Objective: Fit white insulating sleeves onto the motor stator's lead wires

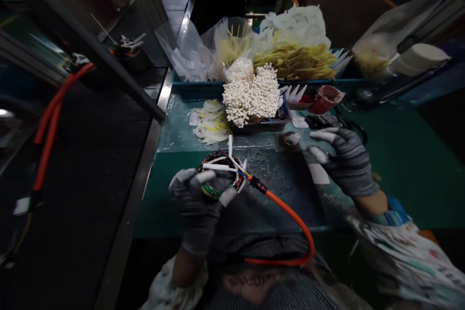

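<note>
with left hand [198, 203] clasping wired ring [220, 177] near bench's [399, 179] front edge, right hand [345, 160] spread empty: steady ring, mind orange cable [290, 218].

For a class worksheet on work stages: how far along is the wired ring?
Done: white sleeves cover leads on the wired ring, and the orange cable is attached. In hand: the left hand holds it; the right hand hovers by a black tool. Left: possibly trimming; unclear.
</note>
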A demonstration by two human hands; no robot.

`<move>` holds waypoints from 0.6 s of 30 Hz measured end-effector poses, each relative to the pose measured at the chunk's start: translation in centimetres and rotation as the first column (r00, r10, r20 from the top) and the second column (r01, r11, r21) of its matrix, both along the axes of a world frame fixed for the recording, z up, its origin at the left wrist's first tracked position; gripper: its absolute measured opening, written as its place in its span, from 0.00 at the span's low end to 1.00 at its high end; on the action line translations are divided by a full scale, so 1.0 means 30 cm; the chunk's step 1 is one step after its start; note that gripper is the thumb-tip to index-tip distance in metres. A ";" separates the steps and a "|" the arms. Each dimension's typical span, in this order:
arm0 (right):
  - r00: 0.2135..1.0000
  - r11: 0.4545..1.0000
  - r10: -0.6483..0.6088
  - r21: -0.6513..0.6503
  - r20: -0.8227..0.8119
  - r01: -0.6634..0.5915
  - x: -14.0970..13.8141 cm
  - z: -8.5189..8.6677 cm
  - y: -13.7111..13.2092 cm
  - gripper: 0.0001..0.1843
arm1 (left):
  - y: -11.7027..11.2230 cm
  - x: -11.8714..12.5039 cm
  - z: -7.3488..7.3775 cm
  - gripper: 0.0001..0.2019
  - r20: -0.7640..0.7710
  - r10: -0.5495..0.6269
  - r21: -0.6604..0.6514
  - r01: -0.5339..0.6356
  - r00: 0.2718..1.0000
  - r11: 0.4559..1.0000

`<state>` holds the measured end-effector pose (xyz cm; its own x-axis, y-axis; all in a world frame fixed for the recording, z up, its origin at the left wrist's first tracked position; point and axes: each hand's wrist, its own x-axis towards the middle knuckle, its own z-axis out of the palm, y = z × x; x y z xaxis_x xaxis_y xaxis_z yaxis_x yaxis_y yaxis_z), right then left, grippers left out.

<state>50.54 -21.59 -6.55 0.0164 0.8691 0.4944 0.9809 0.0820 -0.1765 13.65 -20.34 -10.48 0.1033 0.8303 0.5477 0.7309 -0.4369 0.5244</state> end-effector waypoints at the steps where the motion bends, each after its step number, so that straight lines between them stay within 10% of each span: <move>1: 0.999 0.998 0.040 0.050 -0.016 -0.039 -0.037 0.025 0.046 0.13 | -0.001 -0.004 0.013 0.12 -0.085 0.006 0.046 -0.002 0.996 0.999; 10: 0.997 0.984 0.072 0.165 -0.003 -0.071 -0.231 0.066 0.340 0.19 | -0.018 -0.091 0.155 0.12 -0.595 -0.258 0.133 0.410 0.761 0.902; 18: 0.832 0.979 0.202 0.099 -0.517 -0.176 -0.326 0.183 0.206 0.08 | 0.023 -0.142 0.140 0.15 -0.657 -0.336 0.127 0.539 0.674 0.833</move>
